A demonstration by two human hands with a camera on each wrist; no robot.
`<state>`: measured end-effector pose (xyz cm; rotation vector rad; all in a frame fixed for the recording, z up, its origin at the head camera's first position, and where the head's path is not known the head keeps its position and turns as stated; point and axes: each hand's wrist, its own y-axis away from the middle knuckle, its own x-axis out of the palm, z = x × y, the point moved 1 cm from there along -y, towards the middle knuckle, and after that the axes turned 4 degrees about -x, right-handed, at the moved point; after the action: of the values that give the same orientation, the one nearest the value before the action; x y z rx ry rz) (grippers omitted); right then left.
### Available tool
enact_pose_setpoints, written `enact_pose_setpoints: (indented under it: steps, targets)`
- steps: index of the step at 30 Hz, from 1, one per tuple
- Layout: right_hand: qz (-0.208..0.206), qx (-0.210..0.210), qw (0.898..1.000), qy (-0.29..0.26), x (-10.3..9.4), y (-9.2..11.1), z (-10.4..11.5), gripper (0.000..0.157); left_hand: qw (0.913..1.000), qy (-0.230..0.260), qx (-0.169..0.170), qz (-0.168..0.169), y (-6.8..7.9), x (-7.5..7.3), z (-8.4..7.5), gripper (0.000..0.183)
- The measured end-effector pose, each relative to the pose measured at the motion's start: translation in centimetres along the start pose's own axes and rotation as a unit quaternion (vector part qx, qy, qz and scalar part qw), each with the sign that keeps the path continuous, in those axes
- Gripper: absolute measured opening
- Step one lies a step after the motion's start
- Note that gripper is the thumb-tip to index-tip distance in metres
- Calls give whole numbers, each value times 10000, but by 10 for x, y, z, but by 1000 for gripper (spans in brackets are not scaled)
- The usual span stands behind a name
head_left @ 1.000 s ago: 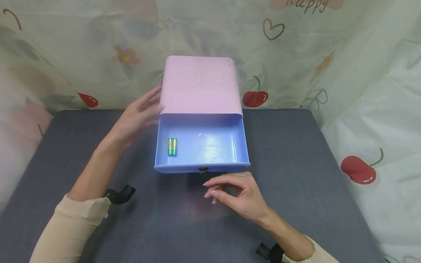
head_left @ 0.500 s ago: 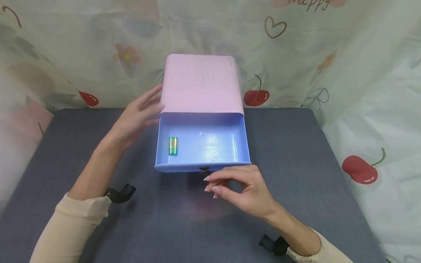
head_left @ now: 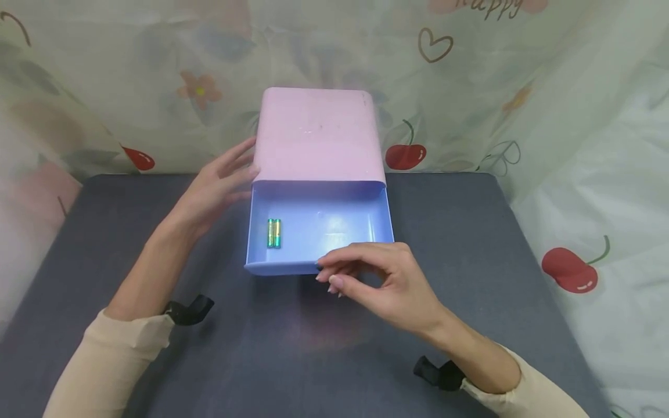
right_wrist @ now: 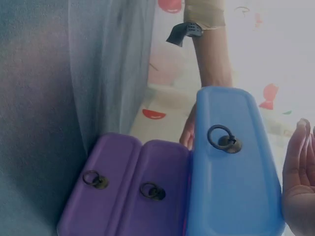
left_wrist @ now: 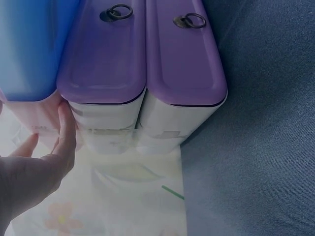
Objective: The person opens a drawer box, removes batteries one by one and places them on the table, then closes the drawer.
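Observation:
A pink-topped drawer cabinet stands at the back of the table, its blue top drawer pulled out. Inside the drawer, two green-and-gold batteries lie side by side toward the left. My left hand rests on the cabinet's left side, fingers spread. My right hand, fingers loosely bent, is at the drawer's front edge and covers its right front corner in the head view. In the right wrist view, its fingers stand beside the blue drawer front, apart from the ring pull.
Below the blue drawer are two purple drawers, both pushed in, each with a ring pull. A dark grey cloth covers the table. A patterned curtain hangs directly behind the cabinet.
My right hand has moved up and forward from below the drawer front to its edge, now overlapping it. The left hand, drawer and batteries stay as they were.

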<state>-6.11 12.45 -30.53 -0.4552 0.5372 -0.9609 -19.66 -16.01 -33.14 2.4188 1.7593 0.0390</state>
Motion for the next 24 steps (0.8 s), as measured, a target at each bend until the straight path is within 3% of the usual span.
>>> enact_pose_setpoints:
  steps: [12, 24]
  targets:
    - [196, 96, 9991, 357, -4, -20, 10, 25, 10000, -54, -36, -46, 0, 0, 0, 71]
    - [450, 890, 9909, 899, -8, -47, 4, 23, 10000, -35, -70, -52, 0, 0, 0, 71]
